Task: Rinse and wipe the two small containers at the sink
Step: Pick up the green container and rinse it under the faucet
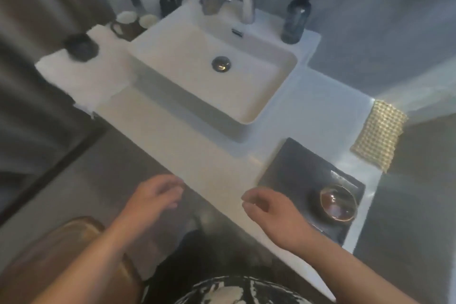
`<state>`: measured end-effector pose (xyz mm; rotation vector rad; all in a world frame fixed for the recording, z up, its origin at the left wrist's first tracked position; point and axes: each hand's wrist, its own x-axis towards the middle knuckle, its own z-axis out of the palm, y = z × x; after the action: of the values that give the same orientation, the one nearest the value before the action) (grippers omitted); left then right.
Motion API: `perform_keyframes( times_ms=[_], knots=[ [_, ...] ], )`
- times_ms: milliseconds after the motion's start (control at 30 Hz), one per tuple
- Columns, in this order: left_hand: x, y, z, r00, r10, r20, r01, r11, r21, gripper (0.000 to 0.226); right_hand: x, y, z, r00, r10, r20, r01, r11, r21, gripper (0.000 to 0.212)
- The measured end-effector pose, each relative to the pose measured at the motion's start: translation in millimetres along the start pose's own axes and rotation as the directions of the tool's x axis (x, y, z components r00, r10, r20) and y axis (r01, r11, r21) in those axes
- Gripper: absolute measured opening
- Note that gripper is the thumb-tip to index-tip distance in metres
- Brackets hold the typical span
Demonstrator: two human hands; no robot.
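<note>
Glazed brown bowl (338, 202) at lower right sits near the counter (308, 111) edge, so the right hand (267, 207), loose-fingered and empty like the left hand (154, 196), might knock it off.

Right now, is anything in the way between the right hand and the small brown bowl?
Nothing visible. The right hand hangs open just left of the brown bowl; only bare dark tray lies between them.

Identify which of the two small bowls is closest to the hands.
The brown gold-rimmed bowl on the dark mat, beside the right hand. The other, a dark bowl, sits on the white towel left of the sink.
</note>
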<state>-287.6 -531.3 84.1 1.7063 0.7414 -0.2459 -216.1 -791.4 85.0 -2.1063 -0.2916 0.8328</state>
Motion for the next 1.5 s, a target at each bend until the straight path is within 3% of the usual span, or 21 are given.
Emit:
perform_keyframes(
  times_ms=[233,667,1033,1167,1300,1500],
  knots=[
    [-12.7,-29.2,-82.2,0.974,-0.061,-0.217,-0.007,0.953,-0.302,0.021,66.3,-82.6,46.5,0.984,-0.103,0.144,0.110,0.993,-0.039,0.009],
    [9.8,-72.4,-270.8,0.878,-0.153,-0.453,-0.137,0.827,-0.546,0.015,171.4,-238.7,197.1,0.916,-0.213,0.341,0.277,0.949,-0.152,0.012],
    [50.7,-71.0,-340.0,0.832,-0.173,-0.527,-0.165,0.829,-0.534,0.025,255.3,-300.7,222.6,0.900,-0.273,0.341,0.338,0.929,-0.149,0.019],
    [97.7,-41.6,-367.6,0.840,-0.116,-0.530,-0.195,0.847,-0.494,0.019,287.3,-296.5,214.9,0.931,-0.211,0.298,0.256,0.959,-0.120,0.024],
    [151.9,-9.5,-395.0,0.849,-0.060,-0.525,-0.221,0.862,-0.455,0.026,328.7,-298.1,213.8,0.940,-0.179,0.291,0.211,0.974,-0.079,0.013],
    [222.7,23.6,-423.6,0.871,-0.122,-0.475,-0.136,0.871,-0.473,0.025,399.2,-321.5,210.5,0.949,-0.143,0.281,0.148,0.989,0.006,0.010]
  ],
)
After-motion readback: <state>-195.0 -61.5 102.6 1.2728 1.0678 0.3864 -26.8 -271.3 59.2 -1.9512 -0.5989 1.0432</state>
